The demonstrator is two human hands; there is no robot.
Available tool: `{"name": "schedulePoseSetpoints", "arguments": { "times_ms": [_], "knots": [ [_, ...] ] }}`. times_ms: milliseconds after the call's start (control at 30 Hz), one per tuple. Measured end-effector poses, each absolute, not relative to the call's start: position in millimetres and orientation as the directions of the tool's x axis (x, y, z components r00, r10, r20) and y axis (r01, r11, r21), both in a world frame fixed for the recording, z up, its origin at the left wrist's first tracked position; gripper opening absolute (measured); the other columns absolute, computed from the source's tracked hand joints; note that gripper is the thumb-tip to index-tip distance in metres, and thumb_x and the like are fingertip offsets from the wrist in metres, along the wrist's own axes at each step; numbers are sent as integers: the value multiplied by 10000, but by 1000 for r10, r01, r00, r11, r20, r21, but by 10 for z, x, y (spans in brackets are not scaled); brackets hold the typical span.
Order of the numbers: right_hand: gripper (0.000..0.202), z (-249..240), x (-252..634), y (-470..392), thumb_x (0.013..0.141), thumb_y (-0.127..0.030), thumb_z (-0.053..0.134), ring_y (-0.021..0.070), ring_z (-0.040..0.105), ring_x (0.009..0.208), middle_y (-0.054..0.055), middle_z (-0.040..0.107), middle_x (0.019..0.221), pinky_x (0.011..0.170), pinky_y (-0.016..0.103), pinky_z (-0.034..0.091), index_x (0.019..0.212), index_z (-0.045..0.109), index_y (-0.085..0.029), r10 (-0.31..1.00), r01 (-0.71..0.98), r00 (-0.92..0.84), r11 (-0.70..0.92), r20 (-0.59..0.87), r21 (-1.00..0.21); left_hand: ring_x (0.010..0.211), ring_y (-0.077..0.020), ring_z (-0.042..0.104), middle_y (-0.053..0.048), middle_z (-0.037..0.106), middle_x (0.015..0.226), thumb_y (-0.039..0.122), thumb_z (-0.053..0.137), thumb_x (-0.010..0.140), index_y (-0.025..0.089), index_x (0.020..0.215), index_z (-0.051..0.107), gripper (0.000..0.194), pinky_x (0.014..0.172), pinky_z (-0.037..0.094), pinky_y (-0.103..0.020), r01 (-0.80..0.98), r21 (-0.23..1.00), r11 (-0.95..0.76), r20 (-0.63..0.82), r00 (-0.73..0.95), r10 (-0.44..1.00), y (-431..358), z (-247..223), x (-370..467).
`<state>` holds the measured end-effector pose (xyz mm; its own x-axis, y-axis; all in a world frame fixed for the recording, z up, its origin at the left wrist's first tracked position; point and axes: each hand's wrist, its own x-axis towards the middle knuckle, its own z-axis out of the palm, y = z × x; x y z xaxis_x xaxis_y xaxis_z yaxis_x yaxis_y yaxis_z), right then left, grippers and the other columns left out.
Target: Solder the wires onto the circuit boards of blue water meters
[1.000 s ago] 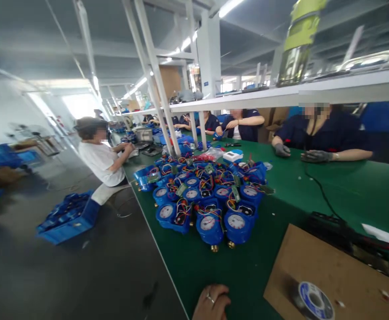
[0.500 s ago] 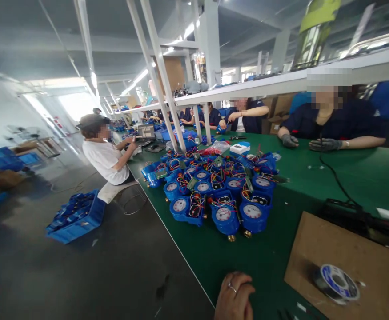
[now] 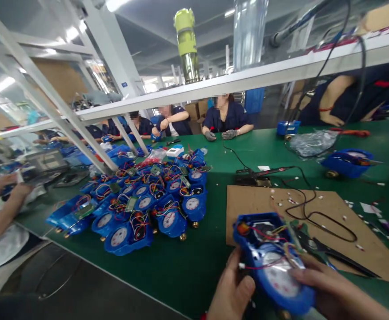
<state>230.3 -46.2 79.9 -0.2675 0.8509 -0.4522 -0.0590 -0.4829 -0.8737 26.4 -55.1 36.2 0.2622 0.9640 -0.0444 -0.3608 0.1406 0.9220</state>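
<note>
A blue water meter [image 3: 279, 266] with a round white dial and an open compartment of coloured wires is held between my two hands, over the near edge of the cardboard sheet. My left hand [image 3: 232, 289] grips its left side, thumb bent towards the casing. On the right side, my right hand [image 3: 327, 284] is closed round the casing with the thumb over the dial's edge. A thin red and black lead with a white plug hangs across the meter's front. Just behind my right hand lies a hand tool [image 3: 341, 258] with green and black parts, partly covered.
Many similar meters [image 3: 144, 202] crowd the green table [image 3: 194, 262] to the left. The cardboard [image 3: 247, 200] carries a black cable and white scraps. Behind it rests a soldering iron [image 3: 272, 172]. A white shelf [image 3: 167, 95] crosses overhead. Co-workers sit opposite and at the left.
My view has swung right. My left hand, earlier alone above the table edge, now grips a water meter. My right hand has come into view on the same meter.
</note>
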Motion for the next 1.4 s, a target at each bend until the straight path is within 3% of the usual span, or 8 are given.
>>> {"name": "schedulePoseSetpoints", "arguments": {
  "times_ms": [200, 367, 533, 767, 1067, 1200, 1300, 1400],
  "knots": [
    [588, 590, 1688, -324, 657, -430, 714, 294, 567, 1128, 125, 625, 1193, 1018, 420, 409, 1161, 613, -145, 825, -252, -447, -488, -346, -836, 1099, -306, 592, -138, 672, 1084, 355, 743, 704, 147, 1336, 435, 734, 1007, 423, -449, -629, 706, 324, -433, -21, 901, -586, 280, 60],
    [477, 486, 1838, -52, 798, -422, 601, 275, 508, 1204, 87, 568, 1285, 1062, 477, 343, 1228, 569, -218, 904, 165, -410, -57, -121, -985, 1046, -274, 626, -132, 676, 1082, 253, 623, 786, 114, 1205, 563, 445, 957, 486, -410, -678, 686, 266, -524, -206, 826, -506, 421, -203],
    [487, 112, 2017, 410, 818, -323, 568, 319, 380, 1291, 140, 479, 1356, 1079, 541, 273, 1280, 511, -180, 908, 709, -212, 397, 361, -583, 1054, -232, 621, -101, 655, 1143, 227, 637, 798, 148, 1232, 533, 453, 949, 494, -357, -581, 777, 242, -443, -232, 866, -462, 520, -247],
    [426, -328, 2188, 616, 867, -214, 494, 270, 560, 1069, 156, 544, 1237, 926, 432, 462, 1291, 491, -175, 850, 781, -405, 514, 338, -355, 1012, -273, 638, -115, 685, 1052, 199, 702, 710, 139, 1267, 497, 597, 923, 498, -403, -507, 821, 263, -419, -223, 880, -382, 506, -230],
    [354, -17, 2459, 493, 841, -199, 496, 328, 468, 1189, 146, 515, 1303, 995, 492, 376, 1183, 578, -165, 907, 783, -217, 383, 361, -490, 1054, -294, 615, -108, 670, 1098, 256, 715, 684, 164, 1285, 490, 648, 929, 484, -413, -443, 845, 300, -396, -140, 908, -393, 454, -276],
    [417, 264, 2241, 273, 924, -501, 359, 200, 637, 750, 113, 680, 885, 604, 295, 504, 969, 618, -177, 953, 297, -264, -64, -146, -953, 1061, -305, 608, -120, 649, 1144, 235, 729, 640, 158, 1280, 492, 686, 918, 487, -412, -392, 872, 291, -352, -90, 932, -343, 507, -211],
    [560, 310, 2180, 197, 902, -621, 300, 110, 552, 476, 97, 655, 663, 369, 182, 342, 822, 579, -142, 775, -75, -456, -523, -437, -849, 1074, -306, 596, -125, 634, 1168, 225, 737, 622, 150, 1265, 499, 690, 911, 489, -404, -322, 908, 270, -306, -66, 950, -266, 523, -162],
    [503, 268, 2233, 215, 908, -587, 357, 97, 583, 502, 121, 689, 746, 372, 154, 347, 864, 566, -132, 792, -265, -424, -572, -439, -776, 1077, -300, 591, -126, 622, 1184, 244, 736, 633, 144, 1258, 504, 675, 911, 483, -397, -213, 947, 242, -257, -47, 965, -152, 489, -130]
  ]
}}
